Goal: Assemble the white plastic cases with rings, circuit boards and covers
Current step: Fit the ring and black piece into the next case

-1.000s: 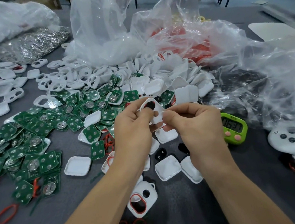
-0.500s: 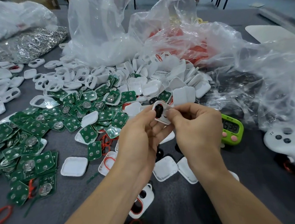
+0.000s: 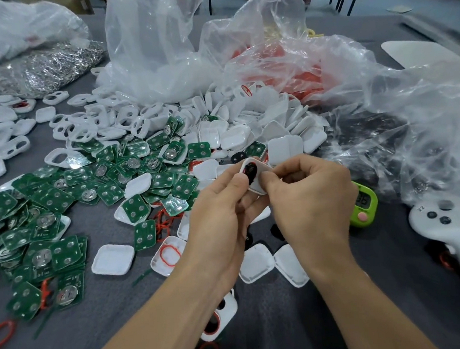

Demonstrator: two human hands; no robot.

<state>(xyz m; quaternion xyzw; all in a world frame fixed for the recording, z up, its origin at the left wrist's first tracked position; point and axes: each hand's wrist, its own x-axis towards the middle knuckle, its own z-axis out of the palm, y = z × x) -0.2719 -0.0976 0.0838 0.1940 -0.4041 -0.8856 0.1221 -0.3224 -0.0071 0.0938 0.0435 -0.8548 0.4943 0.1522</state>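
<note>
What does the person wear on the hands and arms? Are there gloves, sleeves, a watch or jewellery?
The left hand and right hand are bare: no gloves, no jewellery on the fingers in view. Neither wrist has a watch or band. The left forearm and right forearm are uncovered down to the picture's lower edge; no sleeve shows.

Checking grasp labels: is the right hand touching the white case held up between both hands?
Touching. The head view shows the right hand pinching the white case at its right edge; the left hand grips the other side.
</note>
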